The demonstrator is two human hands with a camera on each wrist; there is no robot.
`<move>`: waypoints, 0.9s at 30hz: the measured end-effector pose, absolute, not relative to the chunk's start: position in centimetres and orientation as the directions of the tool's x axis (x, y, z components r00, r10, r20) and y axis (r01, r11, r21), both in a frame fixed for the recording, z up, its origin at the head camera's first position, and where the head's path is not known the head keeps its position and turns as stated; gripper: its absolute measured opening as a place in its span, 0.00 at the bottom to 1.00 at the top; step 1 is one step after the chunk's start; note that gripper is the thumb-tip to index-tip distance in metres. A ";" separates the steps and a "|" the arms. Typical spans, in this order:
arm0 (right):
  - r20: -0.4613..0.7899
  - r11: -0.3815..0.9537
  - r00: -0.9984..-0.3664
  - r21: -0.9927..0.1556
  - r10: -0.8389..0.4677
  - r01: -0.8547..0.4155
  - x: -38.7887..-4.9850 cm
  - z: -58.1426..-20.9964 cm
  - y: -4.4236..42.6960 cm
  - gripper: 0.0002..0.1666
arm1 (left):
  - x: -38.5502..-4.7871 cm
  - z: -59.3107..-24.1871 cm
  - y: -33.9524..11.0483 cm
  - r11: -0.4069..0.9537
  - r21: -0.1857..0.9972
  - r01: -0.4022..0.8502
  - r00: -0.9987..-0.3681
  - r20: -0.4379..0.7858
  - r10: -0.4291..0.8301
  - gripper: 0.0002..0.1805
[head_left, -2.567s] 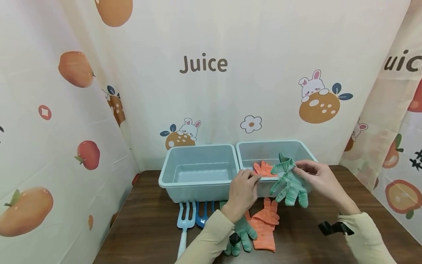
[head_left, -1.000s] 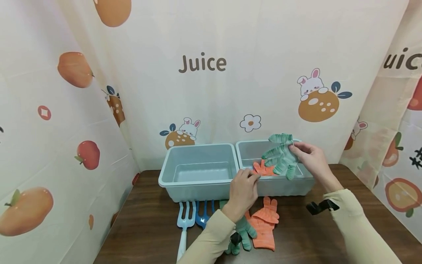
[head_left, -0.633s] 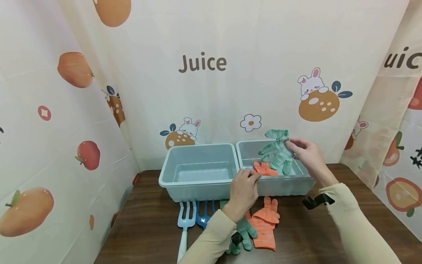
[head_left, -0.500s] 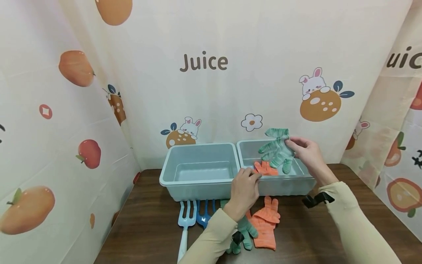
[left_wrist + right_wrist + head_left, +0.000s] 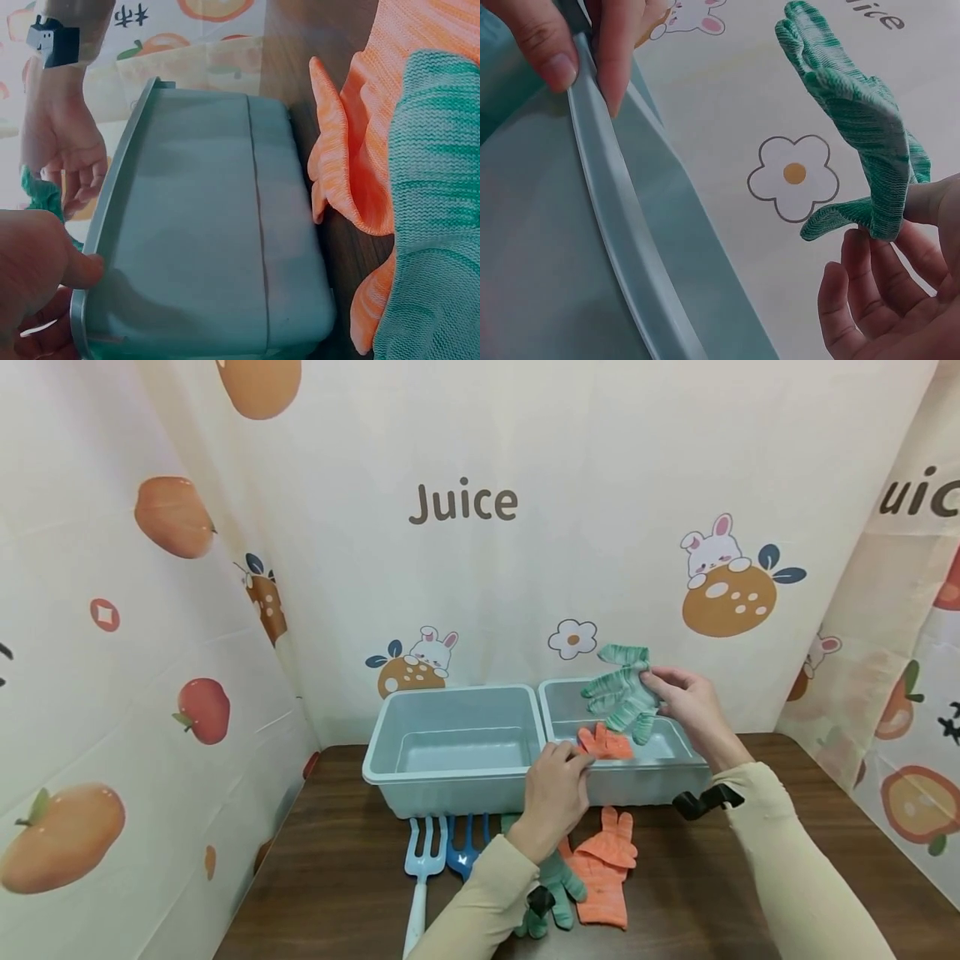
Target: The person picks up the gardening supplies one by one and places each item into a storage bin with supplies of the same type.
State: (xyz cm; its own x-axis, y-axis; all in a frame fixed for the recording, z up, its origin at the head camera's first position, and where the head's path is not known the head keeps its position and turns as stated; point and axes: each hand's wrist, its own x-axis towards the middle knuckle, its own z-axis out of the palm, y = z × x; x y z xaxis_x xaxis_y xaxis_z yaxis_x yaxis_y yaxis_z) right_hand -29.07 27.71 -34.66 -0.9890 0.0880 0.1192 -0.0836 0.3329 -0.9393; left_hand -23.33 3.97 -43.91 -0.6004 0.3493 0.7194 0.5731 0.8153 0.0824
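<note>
My right hand (image 5: pixel 692 708) pinches a green striped glove (image 5: pixel 628 695) by its cuff and holds it above the right bin (image 5: pixel 645 787). The glove's fingers point left and downward in the head view. My left hand (image 5: pixel 555 792) grips the front rim of that same pale blue-green bin; the right wrist view shows thumb and finger on either side of the rim (image 5: pixel 607 157). Inside the bin lies an orange glove (image 5: pixel 609 745). On the table in front, partly under my left forearm, are another green glove (image 5: pixel 558 889) and an orange glove (image 5: pixel 602 881).
A matching left bin (image 5: pixel 450 795) stands against the right one, with nothing seen inside. A light blue hand fork (image 5: pixel 425 863) and a dark blue hand fork (image 5: pixel 462 858) lie on the wooden table (image 5: pixel 322 868). A printed curtain (image 5: pixel 480 585) hangs close behind the bins.
My right hand has raised the green glove from in front of the right bin to above it, moving away from me and left. My left hand stays on the rim.
</note>
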 end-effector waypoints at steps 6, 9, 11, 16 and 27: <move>0.077 0.331 -0.993 -0.943 0.093 -0.042 -29.2 -34.6 27.5 0.43 | -23.3 -44.0 4.1 0.819 0.070 0.569 -0.595 0.723 0.352 0.07; 0.067 0.324 -0.994 -0.945 0.091 -0.034 -29.3 -34.5 27.4 0.44 | -23.4 -44.0 4.1 0.819 0.075 0.568 -0.601 0.718 0.351 0.07; 0.064 0.314 -0.994 -0.949 0.093 -0.032 -29.5 -34.6 27.4 0.44 | -23.4 -44.0 4.1 0.816 0.085 0.571 -0.605 0.715 0.349 0.07; 0.056 0.299 -0.992 -0.954 0.114 -0.020 -30.4 -34.9 27.3 0.42 | -23.5 -43.9 4.1 0.817 0.087 0.570 -0.603 0.719 0.345 0.07; -0.005 0.283 -0.993 -0.958 0.119 0.039 -31.1 -36.1 27.9 0.40 | -23.3 -44.0 4.2 0.815 0.114 0.568 -0.620 0.711 0.332 0.07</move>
State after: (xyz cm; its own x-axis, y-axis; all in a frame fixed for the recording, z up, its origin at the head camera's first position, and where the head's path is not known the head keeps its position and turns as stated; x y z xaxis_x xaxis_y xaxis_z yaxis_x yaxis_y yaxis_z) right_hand -31.12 27.88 -36.10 -0.9928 0.1193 -0.0050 0.0388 0.2828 -0.9584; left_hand -23.34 4.20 -44.02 -0.6198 0.3317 0.7112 0.5675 0.8154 0.1143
